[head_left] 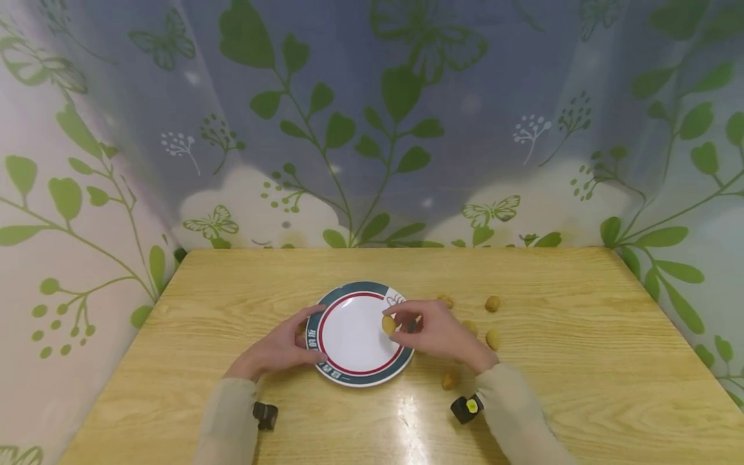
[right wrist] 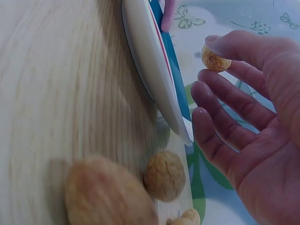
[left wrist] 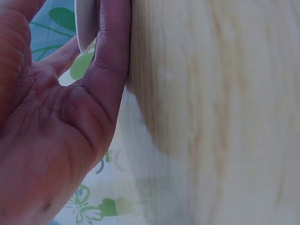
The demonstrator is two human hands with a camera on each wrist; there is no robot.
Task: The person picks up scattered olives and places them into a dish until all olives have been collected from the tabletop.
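- Early stage, by the look of it: no nut shows on the plate (head_left: 351, 339); several loose nuts (head_left: 493, 340) remain on the surface (head_left: 244, 278), right of it.
- Right hand (head_left: 436, 330) over plate's right side; thumb-and-finger grip pinches one nut (head_left: 388, 324), remaining fingers spread.
- Left hand (head_left: 279, 343) grips plate's left rim.

Both forearms (head_left: 229, 413) angle inward toward the far edge of the tabletop (head_left: 552, 278). The left hand (head_left: 279, 342) grips, thumb apart from fingers; the right hand (head_left: 437, 329) pinches with thumb and forefinger, its other fingers gently bent.
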